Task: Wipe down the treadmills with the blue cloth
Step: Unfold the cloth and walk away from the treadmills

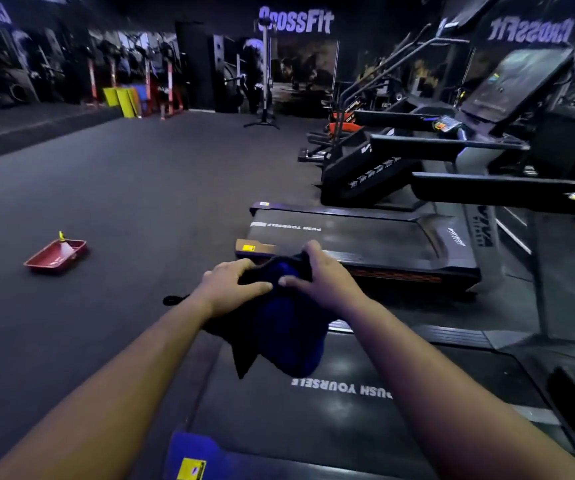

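Observation:
I hold the blue cloth [286,334] in front of me with both hands; it hangs bunched and dark above the rear of the nearest treadmill [313,410], whose belt reads "PUSH YOURSELF". My left hand [234,289] grips the cloth's upper left part. Gripping its upper right part is my right hand [317,275]. A second treadmill [365,244] lies just beyond, with the same lettering on its belt. Its console screen [514,84] rises at the upper right.
A red tray [56,256] with a small bottle in it sits on the dark rubber floor to the left. More cardio machines [365,168] line the right side. Handrails [504,188] jut leftward. Racks and yellow boards [123,98] stand far back.

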The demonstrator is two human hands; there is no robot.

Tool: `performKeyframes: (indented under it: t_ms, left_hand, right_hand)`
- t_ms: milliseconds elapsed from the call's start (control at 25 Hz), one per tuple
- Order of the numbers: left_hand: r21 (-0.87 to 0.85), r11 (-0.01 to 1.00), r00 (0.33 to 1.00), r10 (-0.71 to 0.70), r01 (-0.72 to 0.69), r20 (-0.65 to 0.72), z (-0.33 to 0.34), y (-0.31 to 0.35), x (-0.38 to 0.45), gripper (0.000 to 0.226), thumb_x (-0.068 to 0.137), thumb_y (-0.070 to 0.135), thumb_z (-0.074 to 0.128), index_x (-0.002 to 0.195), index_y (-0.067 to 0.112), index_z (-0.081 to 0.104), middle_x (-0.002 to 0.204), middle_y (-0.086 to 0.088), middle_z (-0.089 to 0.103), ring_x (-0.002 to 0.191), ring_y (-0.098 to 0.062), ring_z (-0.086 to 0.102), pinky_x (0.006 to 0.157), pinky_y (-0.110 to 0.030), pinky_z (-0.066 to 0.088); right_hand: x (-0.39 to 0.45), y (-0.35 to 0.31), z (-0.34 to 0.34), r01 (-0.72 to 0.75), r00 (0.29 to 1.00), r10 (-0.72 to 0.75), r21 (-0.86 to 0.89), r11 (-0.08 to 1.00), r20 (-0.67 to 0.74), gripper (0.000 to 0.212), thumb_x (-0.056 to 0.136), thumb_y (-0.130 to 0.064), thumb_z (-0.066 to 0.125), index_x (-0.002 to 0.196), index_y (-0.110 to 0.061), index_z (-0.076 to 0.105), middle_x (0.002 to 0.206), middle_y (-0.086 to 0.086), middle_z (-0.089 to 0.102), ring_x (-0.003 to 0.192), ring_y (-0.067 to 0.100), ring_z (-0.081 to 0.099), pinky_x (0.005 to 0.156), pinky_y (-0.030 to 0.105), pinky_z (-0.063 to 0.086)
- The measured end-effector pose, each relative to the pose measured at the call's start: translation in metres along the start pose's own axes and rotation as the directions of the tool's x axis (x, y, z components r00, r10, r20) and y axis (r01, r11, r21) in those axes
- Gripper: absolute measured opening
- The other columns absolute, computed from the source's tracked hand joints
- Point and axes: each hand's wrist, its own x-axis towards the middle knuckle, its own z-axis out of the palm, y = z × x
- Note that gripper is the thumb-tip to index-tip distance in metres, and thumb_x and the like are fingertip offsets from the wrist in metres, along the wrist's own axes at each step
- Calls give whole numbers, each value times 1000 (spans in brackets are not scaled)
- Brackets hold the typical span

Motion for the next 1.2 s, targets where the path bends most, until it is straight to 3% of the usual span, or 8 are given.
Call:
performKeyframes:
  t_ms: [160, 360, 440, 600, 840, 960, 1080, 1200]
  left_hand:
    - [97, 995, 1000, 11, -10, -12, -63, -90, 0, 19, 89, 46, 65, 80, 34, 54, 87, 11, 62, 86, -16, 60, 73, -33, 49]
    - [250, 966, 986, -20, 62, -164, -108, -175, -20, 16, 94, 42, 60, 96, 28, 67, 100, 5, 68, 91, -20, 63, 71, -34, 50]
    - [244, 960, 970, -78, 136, -232, -122, -207, -27, 24, 94, 45, 61, 97, 24, 70, 98, 3, 70, 89, -22, 64, 70, -34, 50]
    - [-105, 978, 896, -208, 181, -392, -134, -249, -34, 20, 95, 32, 64, 92, 12, 70, 84, -4, 70, 77, -21, 62, 68, -35, 48]
    - [-381, 802, 630, -597, 460, -497, -146, -323, -41, 19, 96, 31, 62, 87, 14, 64, 89, -6, 68, 85, -25, 61, 72, -32, 44]
    - [-652, 655, 568, -722, 381, -394, -147, -340, -43, 17, 96, 27, 64, 94, 12, 70, 91, -5, 66, 86, -19, 58, 70, -28, 44]
    - [-885, 375, 592, -792, 276, -150, -141, -369, -41, 17, 96, 19, 63, 97, 3, 68, 89, -15, 64, 82, -24, 57, 72, -32, 46]
    - [-940, 254, 623, -780, 229, -59, -143, -410, -39, 14, 94, 8, 62, 103, -2, 66, 94, -22, 71, 80, -28, 65, 76, -39, 53]
  right_hand:
    - [43, -39, 38, 207, 975, -160, -365, 908, 154, 54, 76, -34, 76, 116, -30, 40, 124, -3, 55, 103, 27, 61, 79, 39, 50]
    - [87, -68, 84, 200, 980, -162, -517, 833, 118, 23, 87, -30, 56, 110, -26, 57, 114, 1, 63, 102, 31, 63, 75, 41, 53]
    - [103, -74, 104, 104, 992, -58, -445, 889, 115, 21, 92, -33, 50, 111, -27, 59, 110, 6, 68, 100, 35, 64, 77, 41, 53]
    - [140, -88, 155, 89, 993, -56, -335, 938, 109, 24, 97, -44, 49, 107, -24, 59, 104, 8, 71, 97, 36, 65, 76, 41, 52]
    - [208, -116, 237, -112, 982, 77, 201, 973, 172, 43, 100, -37, 52, 70, -6, 52, 63, 4, 52, 69, 27, 53, 63, 38, 35]
    - [206, -163, 298, -264, 930, 88, 483, 835, 357, 50, 96, -55, 52, 65, -16, 49, 62, 2, 58, 66, 18, 45, 66, 35, 35]
    - [212, -208, 353, -455, 841, 92, 605, 654, 533, 60, 73, -80, 60, 70, -22, 47, 71, 21, 67, 65, 17, 46, 62, 33, 36]
    - [231, -244, 394, -541, 778, 30, 645, 540, 628, 39, 84, -46, 75, 77, -24, 44, 59, 3, 51, 50, 16, 45, 47, 26, 36]
